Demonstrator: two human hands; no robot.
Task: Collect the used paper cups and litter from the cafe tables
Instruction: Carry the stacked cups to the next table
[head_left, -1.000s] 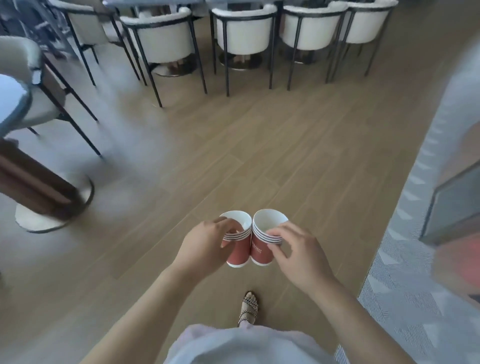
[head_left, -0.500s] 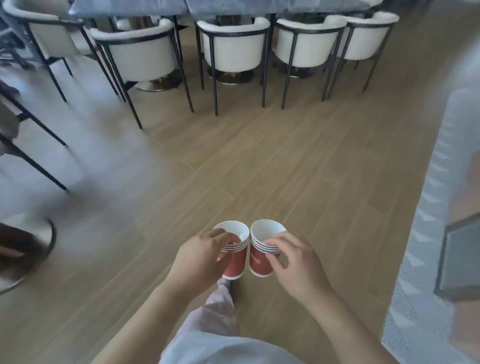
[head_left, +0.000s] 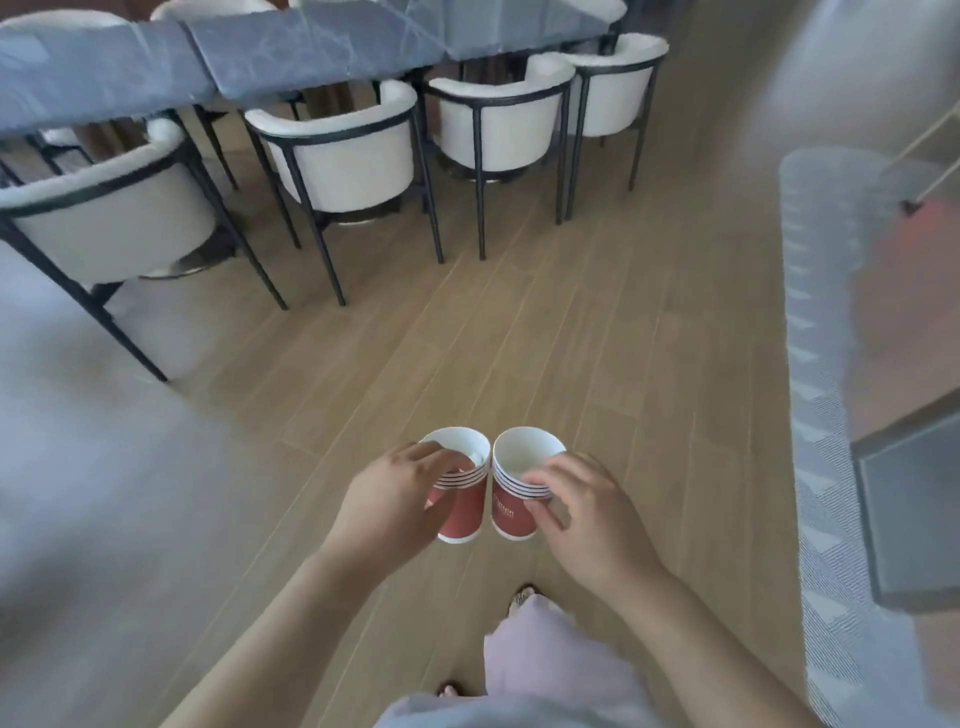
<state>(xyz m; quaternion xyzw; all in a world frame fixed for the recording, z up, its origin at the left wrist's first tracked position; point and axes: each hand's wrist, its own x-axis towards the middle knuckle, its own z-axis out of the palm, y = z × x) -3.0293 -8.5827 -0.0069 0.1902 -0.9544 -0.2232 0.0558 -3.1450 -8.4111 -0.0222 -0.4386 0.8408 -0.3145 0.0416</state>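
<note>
Two stacks of red paper cups with white rims are carried side by side above the wooden floor. My left hand (head_left: 392, 501) grips the left cup stack (head_left: 464, 506) with its fingers curled round the rim. My right hand (head_left: 587, 514) grips the right cup stack (head_left: 511, 512) the same way. The two stacks almost touch. Both look empty inside from above.
A long grey marble-pattern table (head_left: 291, 57) stands ahead, with several white armchairs (head_left: 343, 156) on black metal legs tucked along its near side. A patterned grey rug (head_left: 826, 467) and a dark low furniture edge (head_left: 914, 514) lie at the right. Open wooden floor (head_left: 545, 338) lies between.
I have walked forward; the table and chairs are nearer and lower in view. Both hands keep the same hold on the cup stacks.
</note>
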